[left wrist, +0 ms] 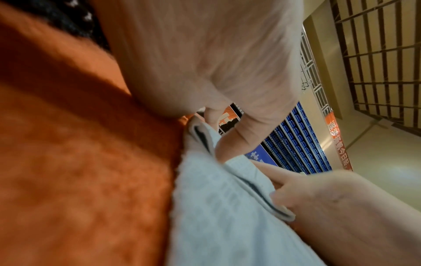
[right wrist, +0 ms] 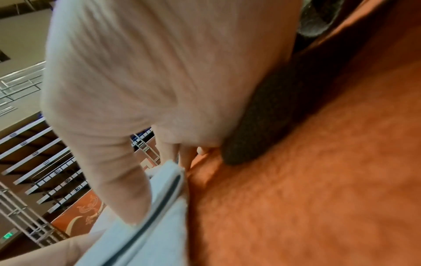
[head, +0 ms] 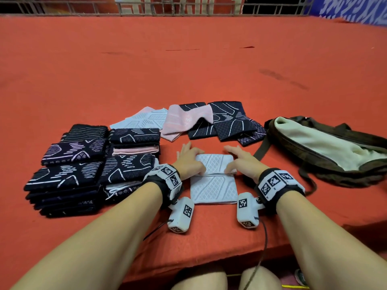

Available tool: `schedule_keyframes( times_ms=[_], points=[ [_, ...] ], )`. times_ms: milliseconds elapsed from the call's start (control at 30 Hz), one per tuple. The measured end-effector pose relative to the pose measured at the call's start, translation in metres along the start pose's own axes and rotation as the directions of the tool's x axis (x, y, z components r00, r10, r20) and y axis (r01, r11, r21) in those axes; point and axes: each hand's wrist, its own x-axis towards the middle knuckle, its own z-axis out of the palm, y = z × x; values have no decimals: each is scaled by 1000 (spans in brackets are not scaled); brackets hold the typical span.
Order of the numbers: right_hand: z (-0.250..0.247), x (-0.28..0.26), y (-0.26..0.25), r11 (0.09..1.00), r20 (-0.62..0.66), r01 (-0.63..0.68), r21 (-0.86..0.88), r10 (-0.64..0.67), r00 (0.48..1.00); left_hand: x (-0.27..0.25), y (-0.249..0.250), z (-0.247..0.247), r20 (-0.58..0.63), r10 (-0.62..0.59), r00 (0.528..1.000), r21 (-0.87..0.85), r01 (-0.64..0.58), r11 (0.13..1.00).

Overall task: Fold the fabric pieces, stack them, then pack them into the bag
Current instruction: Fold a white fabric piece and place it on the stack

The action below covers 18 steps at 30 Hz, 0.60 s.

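Observation:
A white patterned fabric piece (head: 213,181) lies on the red table cover in front of me, its far part doubled over the near part. My left hand (head: 191,159) rests at the flap's left edge and my right hand (head: 240,162) at its right edge. Each thumb lies on top of the flap, and the fingers stretch out straight past its far corners. The left wrist view shows the left thumb (left wrist: 230,142) pressing the fabric (left wrist: 216,216). In the right wrist view the right thumb (right wrist: 127,189) sits on the upper layer (right wrist: 159,225). An open brown bag (head: 326,147) with pale lining lies to the right.
Stacks of folded dark patterned pieces (head: 73,168) stand at the left, close to my left wrist. Unfolded pieces lie behind my hands: pale blue (head: 144,118), pink (head: 184,122) and dark (head: 232,120). The bag's strap (head: 261,149) runs near my right hand. The table edge (head: 209,266) is close to my knees.

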Motion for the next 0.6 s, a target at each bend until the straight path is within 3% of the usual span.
schedule_keyframes(
  times_ms=[100,267,400,500,600],
  points=[
    [5,3,-6,995,17,42,-86,-41,999,2,-2,1,-21,12,1000,-73,-13,997],
    [1,2,5,996,-19,89,-28,-90,996,-6,-17,8,-160,95,982,-349,-147,926],
    [5,3,10,969,-150,124,214,-93,984,-3,-19,8,-224,82,971,-486,-185,854],
    [5,2,12,877,-273,180,446,-58,960,0,-20,9,-239,122,963,-487,-228,843],
    [1,2,14,859,-257,199,472,-82,963,0,-21,11,-299,152,942,-429,-275,860]
  ],
)
